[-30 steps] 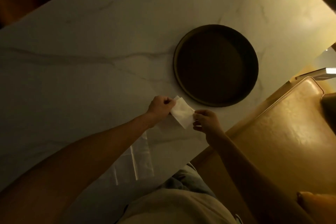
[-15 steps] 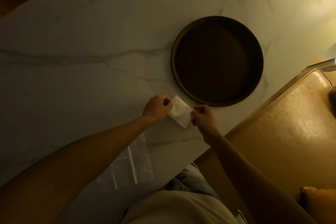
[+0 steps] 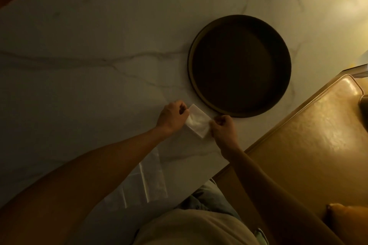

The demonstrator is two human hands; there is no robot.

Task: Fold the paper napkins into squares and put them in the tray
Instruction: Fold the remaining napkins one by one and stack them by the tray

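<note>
Folding one white napkin [image 3: 198, 121] on the pale desk [image 3: 99, 45], just near the dark round tray [image 3: 191, 77]. Napkin lying flat between the two hands, a small long shape, not yet a square by the look of it. Left hand [image 3: 172, 117] at its left end, fingers curled in and pinching that edge. Right hand [image 3: 224, 128] at its right end, fingers curled too and pinching the near right corner. Nothing seen inside the tray, though too dark in there to be sure. A clear plastic wrapper [image 3: 147, 181] lying on the desk nearer the body, partly under the left arm. A tan padded seat [image 3: 308, 145] to the right of the desk.

Step in hand, most likely: the fold itself, with both ends held. Next, probably: bring one end over onto the other, line up the edges, press the fold flat, then lift the square up and over the tray's near rim. Soft thin paper, so gentle pulls only, or a tear or a crooked fold.
</note>
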